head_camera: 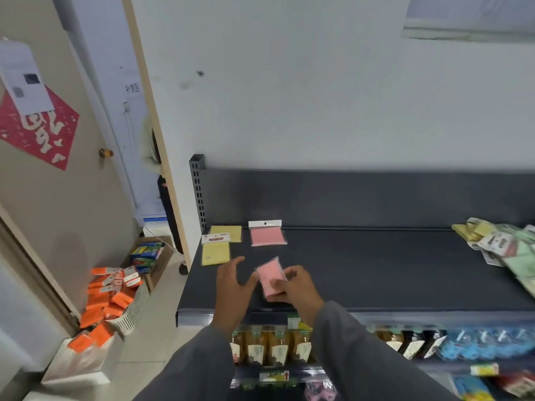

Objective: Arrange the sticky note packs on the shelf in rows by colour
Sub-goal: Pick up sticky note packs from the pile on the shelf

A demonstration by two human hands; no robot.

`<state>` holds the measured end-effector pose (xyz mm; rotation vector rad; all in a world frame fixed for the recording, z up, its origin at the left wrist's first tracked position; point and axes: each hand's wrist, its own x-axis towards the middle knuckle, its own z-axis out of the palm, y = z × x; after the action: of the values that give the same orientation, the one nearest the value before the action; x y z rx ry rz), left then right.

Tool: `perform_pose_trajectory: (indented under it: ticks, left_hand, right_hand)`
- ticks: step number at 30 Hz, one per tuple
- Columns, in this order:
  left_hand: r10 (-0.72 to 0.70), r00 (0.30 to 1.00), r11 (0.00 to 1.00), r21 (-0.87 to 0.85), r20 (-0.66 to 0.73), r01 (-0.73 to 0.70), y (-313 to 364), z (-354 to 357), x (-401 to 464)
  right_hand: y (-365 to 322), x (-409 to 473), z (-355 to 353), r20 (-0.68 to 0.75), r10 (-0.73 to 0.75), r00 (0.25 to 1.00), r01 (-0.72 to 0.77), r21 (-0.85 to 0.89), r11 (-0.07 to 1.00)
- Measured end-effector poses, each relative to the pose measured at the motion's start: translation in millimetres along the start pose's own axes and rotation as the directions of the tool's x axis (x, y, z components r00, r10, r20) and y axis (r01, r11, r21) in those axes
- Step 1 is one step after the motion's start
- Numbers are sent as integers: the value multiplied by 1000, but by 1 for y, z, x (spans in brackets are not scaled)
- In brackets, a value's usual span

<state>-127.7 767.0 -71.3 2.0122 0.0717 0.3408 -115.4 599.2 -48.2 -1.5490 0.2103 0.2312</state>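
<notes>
A person is standing at a dark shelf (376,270) and both hands are reaching over its top. The right hand (298,287) is holding a pink pack (270,277) of sticky notes — the fingers are curled around its lower right side and the thumb is pressing on it. The pack is tilting a little and sitting just above the front part of the shelf. The left hand (231,285) is open, with its fingers spread apart. It is holding nothing, and its thumb is coming close to the left edge of the pink pack.

Farther back on the shelf, another pink pack (267,235) is lying flat with a white card on top. To its left, two yellow packs (220,244) are lying one behind the other, right at the left end of the shelf. The nearer one is just beside the open hand's fingertips.

Far off on the right end, a mixed pile of packs (503,247) is lying in a heap — yellow ones and pale green ones, all jumbled.

Below the top shelf, bottles (272,345) are standing in a row. On the floor to the left, a white basket (136,308) is holding orange packs (107,299).
</notes>
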Motion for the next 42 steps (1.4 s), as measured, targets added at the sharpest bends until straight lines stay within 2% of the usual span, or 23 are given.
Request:
perform_pose_trajectory:
  ticks: [2, 4, 6, 10, 17, 19, 22, 25, 29, 30, 33, 35, 39, 42]
  left_hand:
    - [30, 982, 999, 14, 185, -33, -7, 3, 0]
    - [81, 961, 995, 32, 263, -92, -6, 6, 0]
    - [129, 950, 988, 48, 286, -148, -4, 7, 3]
    - [165, 911, 970, 105, 378, -220, -8, 12, 2]
    - [310, 921, 901, 236, 237, -364, -13, 27, 4]
    - [306, 919, 900, 239, 250, -364, -18, 29, 5]
    - [239, 925, 888, 318, 294, -331, -32, 38, 9]
    - [229, 933, 874, 363, 276, -322, -35, 38, 11]
    - [278, 921, 834, 407, 273, -372, -23, 31, 7]
    - [300, 908, 794, 452, 293, -408, -22, 30, 9]
    - [350, 899, 747, 501, 262, -437, -11, 31, 18]
    - [368, 895, 719, 533, 252, -446, 2, 40, 26]
    - [399, 867, 660, 563, 300, -498, 45, 87, 34]
    - [459, 829, 604, 571, 320, -555, 78, 144, 35]
  right_hand:
    - [3, -5, 0, 95, -3, 996, 14, -116, 993]
    - [6, -6, -4, 182, -3, 983, 36, -178, 983]
    - [8, -3, -8, 174, -13, 985, 43, -171, 984]
    - [9, 3, -13, 67, -124, 990, 133, -166, 977]
    - [5, 8, -7, 87, -260, 962, 274, -317, 908]
    - [7, 10, -5, 126, -265, 956, 293, -447, 846]
    - [20, 10, -4, 229, -260, 938, 346, -645, 682]
    - [22, 7, -10, 248, -272, 930, 362, -751, 553]
    - [15, 11, -17, 280, -230, 932, 360, -788, 500]
    - [11, 10, -18, 285, -231, 930, 365, -780, 508]
    - [2, 11, -32, 212, -312, 926, 361, -738, 570]
    - [-4, 11, -49, 132, -350, 927, 322, -758, 568]
    - [-12, 11, -105, 33, -443, 896, 270, -832, 484]
    - [-16, 7, -166, -46, -549, 835, 214, -892, 399]
